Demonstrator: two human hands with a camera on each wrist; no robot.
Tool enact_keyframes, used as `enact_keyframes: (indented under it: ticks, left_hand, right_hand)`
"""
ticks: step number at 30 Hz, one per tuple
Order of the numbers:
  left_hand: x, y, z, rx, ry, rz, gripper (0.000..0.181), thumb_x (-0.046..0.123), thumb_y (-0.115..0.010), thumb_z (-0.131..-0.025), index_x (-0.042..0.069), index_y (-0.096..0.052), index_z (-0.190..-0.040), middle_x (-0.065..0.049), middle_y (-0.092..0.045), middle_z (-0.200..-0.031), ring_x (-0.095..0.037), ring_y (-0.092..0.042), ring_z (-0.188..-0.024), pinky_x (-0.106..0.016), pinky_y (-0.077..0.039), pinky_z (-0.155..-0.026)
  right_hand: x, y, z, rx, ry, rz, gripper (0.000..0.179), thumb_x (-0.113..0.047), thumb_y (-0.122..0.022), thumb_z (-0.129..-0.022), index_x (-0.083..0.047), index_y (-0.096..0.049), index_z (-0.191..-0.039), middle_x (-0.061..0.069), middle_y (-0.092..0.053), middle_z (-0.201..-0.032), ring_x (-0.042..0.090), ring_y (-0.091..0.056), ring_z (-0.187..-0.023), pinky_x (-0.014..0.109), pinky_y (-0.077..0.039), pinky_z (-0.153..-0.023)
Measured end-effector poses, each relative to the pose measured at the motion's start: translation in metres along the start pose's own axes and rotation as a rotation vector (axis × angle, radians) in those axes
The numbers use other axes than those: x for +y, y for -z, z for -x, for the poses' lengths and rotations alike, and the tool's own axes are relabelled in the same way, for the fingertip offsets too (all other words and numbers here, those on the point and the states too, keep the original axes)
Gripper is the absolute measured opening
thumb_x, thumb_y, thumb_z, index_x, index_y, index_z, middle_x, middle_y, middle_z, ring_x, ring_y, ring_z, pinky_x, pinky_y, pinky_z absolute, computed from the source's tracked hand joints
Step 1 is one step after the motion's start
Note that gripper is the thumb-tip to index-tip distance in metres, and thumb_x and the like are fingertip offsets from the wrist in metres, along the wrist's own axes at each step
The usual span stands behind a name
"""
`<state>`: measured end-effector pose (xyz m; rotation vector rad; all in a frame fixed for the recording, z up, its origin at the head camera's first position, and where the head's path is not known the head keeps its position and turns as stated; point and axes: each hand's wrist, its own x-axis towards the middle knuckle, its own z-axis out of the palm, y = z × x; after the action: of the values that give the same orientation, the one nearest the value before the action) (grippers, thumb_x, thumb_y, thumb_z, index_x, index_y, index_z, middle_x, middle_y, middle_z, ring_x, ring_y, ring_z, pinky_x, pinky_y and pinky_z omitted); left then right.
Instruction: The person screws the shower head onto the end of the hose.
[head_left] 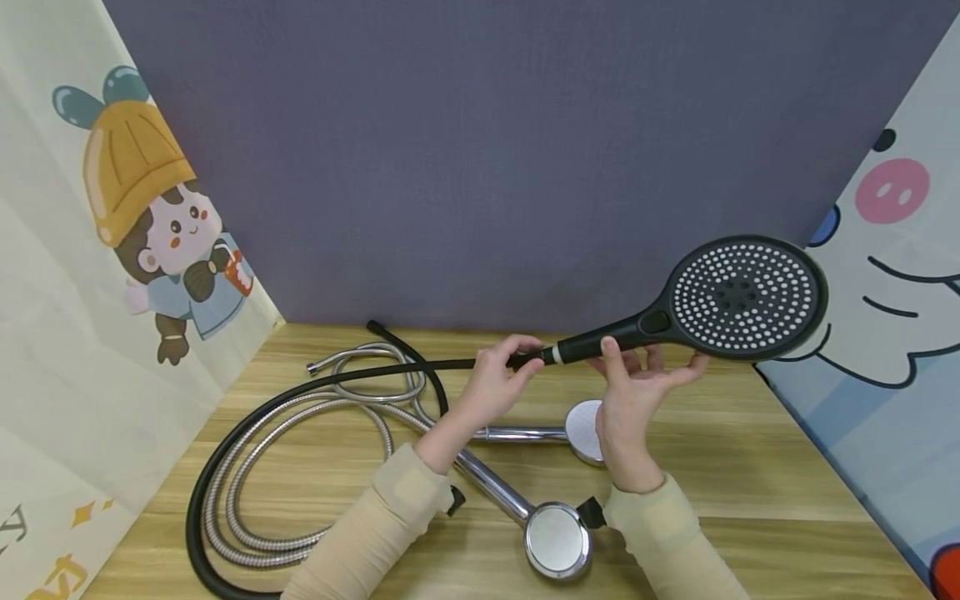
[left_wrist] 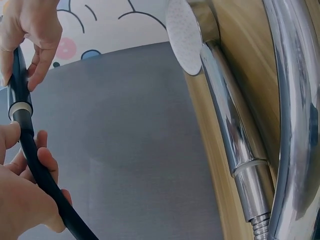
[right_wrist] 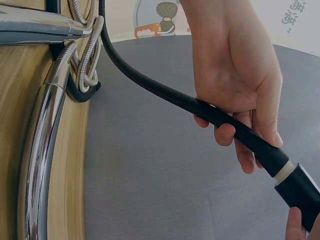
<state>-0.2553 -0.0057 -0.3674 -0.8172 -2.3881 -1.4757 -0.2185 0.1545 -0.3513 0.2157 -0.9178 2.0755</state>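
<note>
My left hand pinches the connector end of a black hose between thumb and fingers. A pale ring shows where that end meets the handle of a large black shower head. My right hand holds this handle from below, thumb in front and fingers behind. The spray face, full of white nozzles, is turned toward the head camera, raised above the table. In the right wrist view, fingers of the left hand wrap the hose connector beside the pale ring.
Two chrome shower heads, a larger one in front and a smaller one behind, lie on the wooden table. Coiled metal hoses lie at left with the black hose. A grey panel stands behind, with printed curtains on both sides.
</note>
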Motion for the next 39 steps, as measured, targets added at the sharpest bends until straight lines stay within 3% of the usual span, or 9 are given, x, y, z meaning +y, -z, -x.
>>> enact_keyframes:
  ticks: [5, 12, 17, 19, 22, 25, 32, 39]
  left_hand:
    - [0.0011, 0.0000, 0.0011, -0.020, 0.054, 0.045, 0.029, 0.029, -0.060, -0.092, 0.017, -0.062, -0.118, -0.001, -0.065, -0.112, -0.008, -0.041, -0.054, -0.020, -0.038, -0.047]
    - [0.0018, 0.0004, 0.0003, -0.024, 0.072, 0.119, 0.028, 0.025, -0.062, -0.091, 0.015, -0.064, -0.117, -0.003, -0.066, -0.112, -0.006, -0.053, -0.069, -0.019, -0.043, -0.052]
    - [0.0005, 0.0011, -0.0003, -0.025, 0.073, 0.166, 0.028, 0.024, -0.064, -0.090, 0.015, -0.063, -0.116, -0.006, -0.065, -0.113, -0.012, -0.033, -0.046, -0.021, -0.033, -0.040]
    - [0.0000, 0.0011, -0.0004, -0.014, 0.066, 0.174, 0.028, 0.024, -0.066, -0.088, 0.016, -0.064, -0.115, -0.006, -0.065, -0.113, -0.014, -0.040, -0.050, -0.022, -0.039, -0.045]
    - [-0.0011, 0.0001, -0.0009, 0.014, 0.053, 0.189, 0.027, 0.022, -0.068, -0.086, 0.017, -0.065, -0.113, -0.003, -0.065, -0.111, -0.021, -0.055, -0.071, -0.032, -0.050, -0.064]
    - [-0.0016, -0.0010, -0.0010, 0.041, 0.049, 0.203, 0.027, 0.021, -0.070, -0.085, 0.018, -0.066, -0.110, -0.001, -0.066, -0.108, -0.025, -0.057, -0.088, -0.043, -0.051, -0.078]
    - [-0.0023, -0.0020, -0.0014, 0.051, 0.011, 0.187, 0.027, 0.021, -0.071, -0.085, 0.018, -0.065, -0.111, 0.001, -0.065, -0.108, -0.021, -0.058, -0.082, -0.031, -0.052, -0.070]
    - [-0.0022, -0.0010, -0.0018, 0.034, -0.020, 0.181, 0.027, 0.024, -0.065, -0.090, 0.017, -0.063, -0.117, 0.000, -0.065, -0.114, -0.024, -0.060, -0.102, -0.040, -0.052, -0.079]
  right_hand:
    - [-0.0002, 0.0000, 0.0003, -0.001, 0.004, -0.004, 0.098, 0.013, -0.066, -0.079, -0.036, -0.008, -0.142, 0.015, -0.048, -0.109, 0.021, -0.058, -0.071, 0.034, -0.058, -0.062]
    - [-0.0002, -0.0009, 0.0006, -0.013, 0.000, -0.016, 0.100, 0.014, -0.065, -0.079, -0.037, -0.007, -0.142, 0.016, -0.045, -0.112, 0.023, -0.059, -0.075, 0.038, -0.058, -0.066]
    - [0.0006, -0.0016, 0.0004, -0.005, -0.004, -0.018, 0.100, 0.014, -0.065, -0.079, -0.038, -0.007, -0.142, 0.015, -0.045, -0.112, 0.023, -0.059, -0.076, 0.038, -0.058, -0.066]
    - [0.0010, -0.0020, 0.0002, 0.000, -0.004, -0.018, 0.100, 0.014, -0.066, -0.078, -0.037, -0.007, -0.142, 0.016, -0.045, -0.112, 0.023, -0.058, -0.074, 0.038, -0.058, -0.066]
    - [0.0015, -0.0030, 0.0004, 0.006, -0.001, -0.020, 0.100, 0.013, -0.066, -0.078, -0.037, -0.007, -0.142, 0.016, -0.046, -0.112, 0.022, -0.057, -0.072, 0.037, -0.058, -0.065]
    - [0.0020, -0.0040, 0.0008, 0.012, 0.003, -0.021, 0.100, 0.013, -0.067, -0.078, -0.036, -0.006, -0.142, 0.016, -0.046, -0.112, 0.021, -0.056, -0.071, 0.036, -0.058, -0.064]
    - [0.0032, -0.0036, 0.0002, 0.016, 0.012, -0.014, 0.100, 0.012, -0.066, -0.079, -0.035, -0.005, -0.142, 0.015, -0.046, -0.112, 0.021, -0.057, -0.071, 0.035, -0.058, -0.063]
    - [0.0033, -0.0028, 0.0001, 0.009, 0.013, -0.015, 0.100, 0.013, -0.065, -0.079, -0.036, -0.004, -0.142, 0.016, -0.045, -0.113, 0.021, -0.056, -0.073, 0.034, -0.058, -0.062]
